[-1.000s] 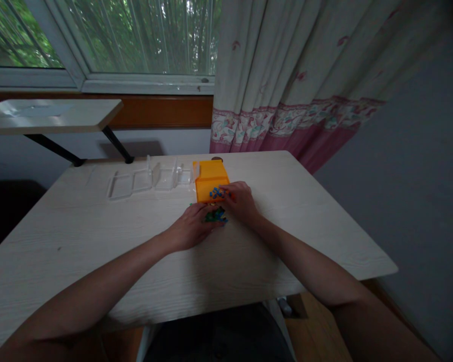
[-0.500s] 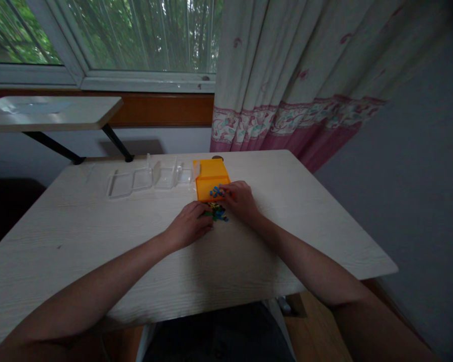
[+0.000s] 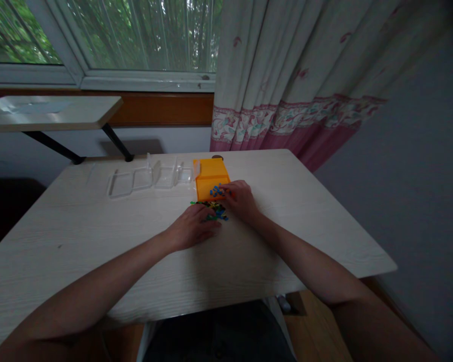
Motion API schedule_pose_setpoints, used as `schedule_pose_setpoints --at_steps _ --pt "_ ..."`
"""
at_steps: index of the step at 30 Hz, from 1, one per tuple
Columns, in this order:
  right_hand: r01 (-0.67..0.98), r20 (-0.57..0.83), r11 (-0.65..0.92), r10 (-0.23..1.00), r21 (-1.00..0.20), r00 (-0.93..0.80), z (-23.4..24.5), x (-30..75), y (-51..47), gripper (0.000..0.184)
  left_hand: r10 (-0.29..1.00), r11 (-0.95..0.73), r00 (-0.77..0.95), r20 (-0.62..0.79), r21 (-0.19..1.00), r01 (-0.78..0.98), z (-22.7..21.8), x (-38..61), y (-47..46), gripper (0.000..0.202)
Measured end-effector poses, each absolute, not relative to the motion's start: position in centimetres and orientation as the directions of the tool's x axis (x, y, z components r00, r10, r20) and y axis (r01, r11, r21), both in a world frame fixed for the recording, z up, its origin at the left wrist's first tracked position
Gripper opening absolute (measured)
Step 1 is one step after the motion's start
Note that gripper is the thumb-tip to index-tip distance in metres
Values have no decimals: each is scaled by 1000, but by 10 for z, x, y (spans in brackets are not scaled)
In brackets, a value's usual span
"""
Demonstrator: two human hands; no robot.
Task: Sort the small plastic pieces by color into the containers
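Note:
An orange plastic box (image 3: 212, 168) with a raised back part stands on the table. Several small blue pieces (image 3: 216, 191) lie in its front part. My right hand (image 3: 242, 197) is at the box's front right corner, fingertips closed together beside the blue pieces; whatever is between them is too small to make out. Just in front of the box is a loose pile of small green, yellow, black and blue pieces (image 3: 219, 213), possibly tiny building bricks. My left hand (image 3: 193, 226) lies over the left side of this pile, fingers stretched out and apart, hiding part of it.
Several clear plastic boxes (image 3: 121, 185) with lids raised stand in a row left of the orange box. A dark round object (image 3: 217, 157) sits behind it. A raised shelf (image 3: 53, 111) on black legs is at the back left, and a curtain (image 3: 249, 120) hangs behind the table (image 3: 305, 211).
My left hand has shifted slightly over the pile and its fingers have spread. More green and dark pieces now show behind its fingers. My right hand has barely moved.

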State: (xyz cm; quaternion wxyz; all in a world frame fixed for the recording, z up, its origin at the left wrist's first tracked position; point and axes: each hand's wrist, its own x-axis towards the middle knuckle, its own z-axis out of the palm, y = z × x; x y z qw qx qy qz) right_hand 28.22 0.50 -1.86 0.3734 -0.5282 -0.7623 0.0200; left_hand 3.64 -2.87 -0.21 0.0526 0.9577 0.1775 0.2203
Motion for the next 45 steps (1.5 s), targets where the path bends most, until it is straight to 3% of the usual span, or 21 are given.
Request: schedule_pose_setpoints --at_steps 9,15,19,25,35,45 --pt "781 559 463 809 -420 -180 -16 281 5 35 352 -935 834 424 122 332 0 41 -34 17" --pt "775 549 462 816 -432 -180 -18 282 6 32 384 -923 820 426 174 342 -1 41 -34 15" --pt "771 564 468 807 -431 -174 -17 282 5 30 384 -922 831 402 212 324 -1 39 -32 29" --pt "766 560 475 808 -433 -184 -17 283 5 29 347 -938 843 411 160 307 -7 37 -31 45" --pt "774 548 454 819 -441 -169 -16 281 5 30 468 -884 775 426 233 406 -4 38 -29 18" --pt "771 557 476 808 -422 -193 -14 281 3 28 509 -861 744 433 262 436 -2 39 -29 16"
